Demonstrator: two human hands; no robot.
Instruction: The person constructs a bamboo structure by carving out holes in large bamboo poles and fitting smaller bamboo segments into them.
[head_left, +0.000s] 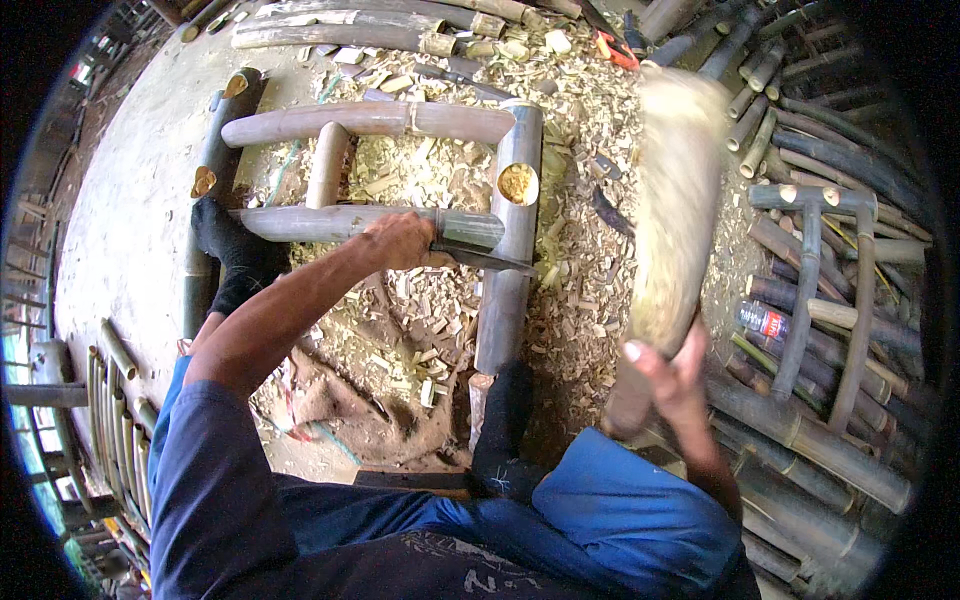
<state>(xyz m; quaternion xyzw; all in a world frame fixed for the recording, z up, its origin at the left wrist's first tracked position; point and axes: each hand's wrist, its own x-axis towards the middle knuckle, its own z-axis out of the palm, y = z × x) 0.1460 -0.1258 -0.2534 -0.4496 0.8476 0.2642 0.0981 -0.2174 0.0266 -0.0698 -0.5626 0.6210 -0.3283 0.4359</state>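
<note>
My left hand (402, 242) is closed around a dark chisel (490, 262), and its tip reaches the right post of a bamboo frame (518, 235). That hand lies over the frame's lower rail (320, 223), close to where rail and post meet. At the right, my right hand (675, 375) grips a thick wooden mallet (680, 190) near its lower end; the mallet stands raised and its upper part is smeared by motion. The frame lies flat, with a short crosspiece (328, 165) between its two rails. An open cut (518, 184) shows pale wood in the right post.
My feet in black socks (240, 250) press near both posts. Wood chips (580, 300) and a brown cloth (370, 400) cover the ground. An orange-handled tool (617, 50) lies beyond. Bamboo poles (800, 440), a second frame (812, 290) and a bottle (763, 320) fill the right side.
</note>
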